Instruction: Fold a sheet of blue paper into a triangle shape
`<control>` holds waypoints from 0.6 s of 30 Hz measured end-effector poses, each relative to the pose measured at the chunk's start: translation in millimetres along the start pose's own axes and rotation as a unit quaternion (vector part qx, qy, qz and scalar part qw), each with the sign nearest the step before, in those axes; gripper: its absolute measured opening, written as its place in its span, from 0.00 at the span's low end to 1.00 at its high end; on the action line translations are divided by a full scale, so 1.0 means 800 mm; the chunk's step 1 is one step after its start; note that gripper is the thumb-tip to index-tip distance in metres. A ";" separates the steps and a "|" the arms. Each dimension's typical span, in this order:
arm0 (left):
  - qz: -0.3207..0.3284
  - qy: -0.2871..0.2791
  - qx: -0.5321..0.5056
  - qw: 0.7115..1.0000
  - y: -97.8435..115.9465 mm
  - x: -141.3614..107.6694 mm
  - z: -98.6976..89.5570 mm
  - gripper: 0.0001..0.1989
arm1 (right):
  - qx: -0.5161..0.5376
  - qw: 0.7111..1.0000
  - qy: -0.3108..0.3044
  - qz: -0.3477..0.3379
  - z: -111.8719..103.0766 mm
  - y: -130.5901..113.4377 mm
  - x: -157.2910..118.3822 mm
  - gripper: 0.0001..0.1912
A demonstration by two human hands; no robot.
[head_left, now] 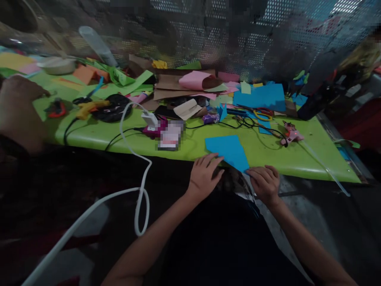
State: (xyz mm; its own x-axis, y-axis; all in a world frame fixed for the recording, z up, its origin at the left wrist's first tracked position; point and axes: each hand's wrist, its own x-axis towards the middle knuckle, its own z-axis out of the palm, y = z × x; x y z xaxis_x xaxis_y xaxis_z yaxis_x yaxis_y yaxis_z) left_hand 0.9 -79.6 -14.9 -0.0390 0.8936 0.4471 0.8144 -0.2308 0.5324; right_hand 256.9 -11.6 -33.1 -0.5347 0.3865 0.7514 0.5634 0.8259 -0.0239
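A sheet of blue paper (pixel 230 150) lies at the front edge of the green table, its near corner reaching past the edge. My right hand (pixel 264 183) is closed, pinching that near right corner between thumb and fingers. At the sheet's lower left side rests my left hand (pixel 205 174), fingers stretched out with the tips touching the paper and the thumb held apart. To the right, a pink glue gun (pixel 292 134) stands with a long clear glue stick in its back. Left of the sheet lies a phone (pixel 172 135), its screen blurred.
Scissors with yellow and red handles (pixel 263 114), a yellow glue gun (pixel 91 108), a purple power adapter (pixel 154 128) and black cords lie on the green table (pixel 190 150). Paper scraps pile along the back. A white cable (pixel 142 186) hangs in front. Another person's arm (pixel 22 111) rests at left.
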 end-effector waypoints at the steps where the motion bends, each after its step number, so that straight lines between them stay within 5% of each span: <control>1: -0.044 0.032 -0.062 0.997 0.000 -0.003 -0.001 0.14 | 0.001 1.000 0.004 0.005 -0.002 -0.003 0.001 0.12; 3: -0.159 0.041 -0.220 0.962 0.002 -0.007 0.000 0.14 | 0.007 1.000 0.011 0.014 -0.006 -0.011 0.005 0.13; 5: -0.263 -0.011 -0.379 0.887 0.004 -0.009 0.003 0.20 | 0.021 0.999 0.020 0.016 -0.010 -0.021 0.009 0.13; 7: -0.327 -0.044 -0.484 0.811 0.007 -0.006 0.007 0.26 | 0.041 0.999 0.031 0.009 -0.015 -0.031 0.014 0.14; 9: -0.358 -0.027 -0.534 0.766 0.009 0.002 0.011 0.27 | 0.058 0.997 0.042 0.000 -0.018 -0.039 0.018 0.15; 14: -0.372 0.040 -0.557 0.742 0.009 0.037 0.012 0.21 | 0.109 0.994 0.009 -0.016 -0.027 -0.037 0.027 0.19; 18: -0.330 0.060 -0.558 0.759 0.005 0.071 0.007 0.20 | 0.277 0.946 -0.049 0.161 -0.027 -0.005 0.052 0.21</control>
State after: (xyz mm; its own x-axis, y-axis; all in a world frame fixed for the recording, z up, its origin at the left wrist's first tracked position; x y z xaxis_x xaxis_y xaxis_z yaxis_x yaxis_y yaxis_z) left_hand 5.3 -27.7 8.4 -0.3316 0.9305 -0.1554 -0.4003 0.0103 0.9163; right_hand 246.1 -7.3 12.8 -0.4622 0.6691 0.5819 0.3059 0.7363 -0.6036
